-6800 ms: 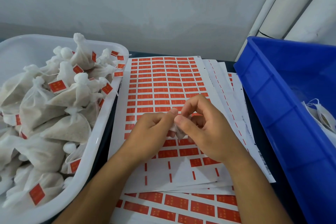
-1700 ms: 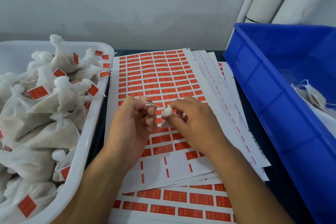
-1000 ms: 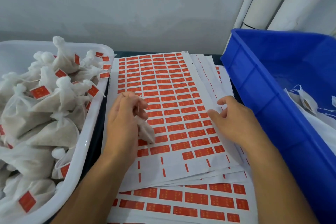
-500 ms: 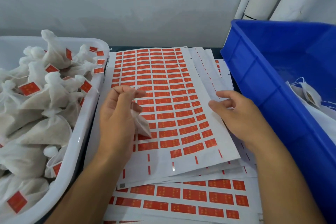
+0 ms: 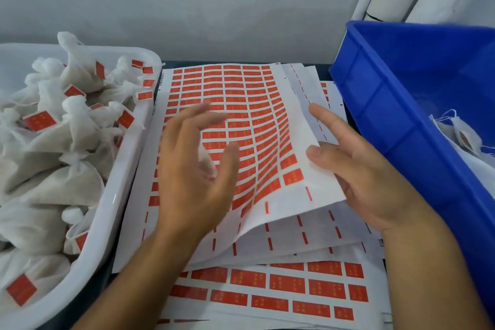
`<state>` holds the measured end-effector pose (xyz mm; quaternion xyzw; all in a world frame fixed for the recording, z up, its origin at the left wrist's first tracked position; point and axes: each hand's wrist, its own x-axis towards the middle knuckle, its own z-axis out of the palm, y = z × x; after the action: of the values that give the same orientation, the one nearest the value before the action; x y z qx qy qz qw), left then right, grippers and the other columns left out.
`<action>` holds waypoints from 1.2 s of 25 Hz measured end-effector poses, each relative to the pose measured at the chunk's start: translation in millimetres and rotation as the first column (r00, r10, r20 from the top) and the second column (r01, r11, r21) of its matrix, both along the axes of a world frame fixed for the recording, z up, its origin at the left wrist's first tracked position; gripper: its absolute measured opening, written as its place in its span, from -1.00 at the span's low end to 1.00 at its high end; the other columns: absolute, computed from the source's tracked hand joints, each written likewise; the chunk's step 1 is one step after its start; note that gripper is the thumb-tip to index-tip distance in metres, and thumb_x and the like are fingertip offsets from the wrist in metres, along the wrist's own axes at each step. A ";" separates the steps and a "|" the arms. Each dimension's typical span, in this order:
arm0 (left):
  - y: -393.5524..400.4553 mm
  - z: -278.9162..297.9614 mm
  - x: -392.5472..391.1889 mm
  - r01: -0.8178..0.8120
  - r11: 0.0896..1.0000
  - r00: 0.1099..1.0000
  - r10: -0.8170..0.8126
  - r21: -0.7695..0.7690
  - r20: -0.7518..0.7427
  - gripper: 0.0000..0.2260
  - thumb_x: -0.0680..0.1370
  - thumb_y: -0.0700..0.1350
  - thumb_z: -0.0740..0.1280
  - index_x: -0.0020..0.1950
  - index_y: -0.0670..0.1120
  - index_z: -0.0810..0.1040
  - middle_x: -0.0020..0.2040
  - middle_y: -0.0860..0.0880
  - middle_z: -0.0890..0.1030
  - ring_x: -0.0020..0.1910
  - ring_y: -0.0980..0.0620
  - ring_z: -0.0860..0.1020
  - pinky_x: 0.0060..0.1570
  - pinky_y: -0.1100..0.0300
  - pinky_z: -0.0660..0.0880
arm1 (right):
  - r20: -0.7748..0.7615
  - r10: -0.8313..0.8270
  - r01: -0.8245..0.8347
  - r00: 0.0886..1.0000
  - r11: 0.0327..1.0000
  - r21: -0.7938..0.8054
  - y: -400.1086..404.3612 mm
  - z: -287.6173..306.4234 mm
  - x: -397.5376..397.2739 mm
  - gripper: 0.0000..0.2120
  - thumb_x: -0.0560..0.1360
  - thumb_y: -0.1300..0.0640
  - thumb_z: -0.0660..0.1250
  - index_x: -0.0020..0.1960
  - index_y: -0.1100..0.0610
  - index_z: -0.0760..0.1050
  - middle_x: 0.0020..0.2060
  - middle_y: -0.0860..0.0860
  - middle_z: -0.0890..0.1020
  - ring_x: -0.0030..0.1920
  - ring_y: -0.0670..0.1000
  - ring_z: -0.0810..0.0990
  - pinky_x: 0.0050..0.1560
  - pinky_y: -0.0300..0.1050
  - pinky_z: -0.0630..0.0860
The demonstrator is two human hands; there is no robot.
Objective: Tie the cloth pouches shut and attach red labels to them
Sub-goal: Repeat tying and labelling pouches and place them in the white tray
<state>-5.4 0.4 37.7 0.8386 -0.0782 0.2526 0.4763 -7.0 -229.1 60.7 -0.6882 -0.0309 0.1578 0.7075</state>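
Many tied pouches already wear red labels and fill the white tray at the left of the frame, so much of the work looks done. Untied pouches wait in the blue crate at the right. The top label sheet in the middle of the frame is bent upward along its right edge, its lowest rows already stripped. The right hand pinches that edge between thumb and fingers. The left hand is blurred, fingers spread; a pale pouch seems tucked under its palm, though I cannot tell for sure
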 end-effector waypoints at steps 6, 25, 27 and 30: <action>-2.0 -1.5 -6.3 0.445 0.895 0.891 -0.439 0.037 -0.118 -0.75 0.56 0.22 0.25 -0.17 0.08 0.49 -0.21 0.19 0.58 -0.13 0.03 0.60 -0.22 0.41 0.42 | -0.011 0.057 -0.054 0.998 0.983 0.173 15.7 -3.7 -3.0 -0.61 0.48 0.01 0.44 0.31 -0.06 0.57 0.17 0.06 0.71 0.18 0.14 0.70 0.01 -0.08 0.67; 1.0 -11.2 -4.4 0.508 0.815 0.861 -0.471 0.279 -0.190 -0.71 0.61 0.11 0.14 -0.24 0.07 0.49 -0.33 0.18 0.51 -0.25 0.10 0.55 -0.34 0.32 0.39 | 0.004 0.081 -0.081 0.997 0.994 -0.076 32.7 -16.4 -2.5 -0.72 0.53 -0.14 0.33 0.08 0.04 0.60 0.08 -0.03 0.72 0.13 0.05 0.71 0.08 -0.06 0.67; 0.2 -12.5 -3.6 0.508 0.820 0.861 -0.476 0.262 -0.181 -0.69 0.62 0.08 0.13 -0.25 0.05 0.51 -0.33 0.16 0.53 -0.26 0.08 0.55 -0.34 0.27 0.41 | 0.006 0.082 -0.081 0.997 0.993 -0.086 33.0 -16.5 -2.2 -0.75 0.53 -0.11 0.32 0.05 0.03 0.61 0.06 -0.02 0.72 0.10 0.05 0.71 0.07 -0.07 0.68; 0.6 -13.0 -2.7 0.517 0.821 0.855 -0.486 0.241 -0.180 -0.67 0.63 0.06 0.12 -0.24 0.02 0.53 -0.32 0.18 0.53 -0.26 0.07 0.56 -0.36 0.30 0.40 | 0.010 0.082 -0.081 0.997 0.992 -0.095 32.1 -16.7 -1.9 -0.77 0.54 -0.09 0.31 0.05 0.03 0.62 0.05 0.00 0.72 0.08 0.06 0.72 0.06 -0.10 0.67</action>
<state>-8.0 1.0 24.7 0.8598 -0.3046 0.0580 0.4057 -8.9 -196.9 44.0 -0.7202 -0.0564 0.1831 0.6668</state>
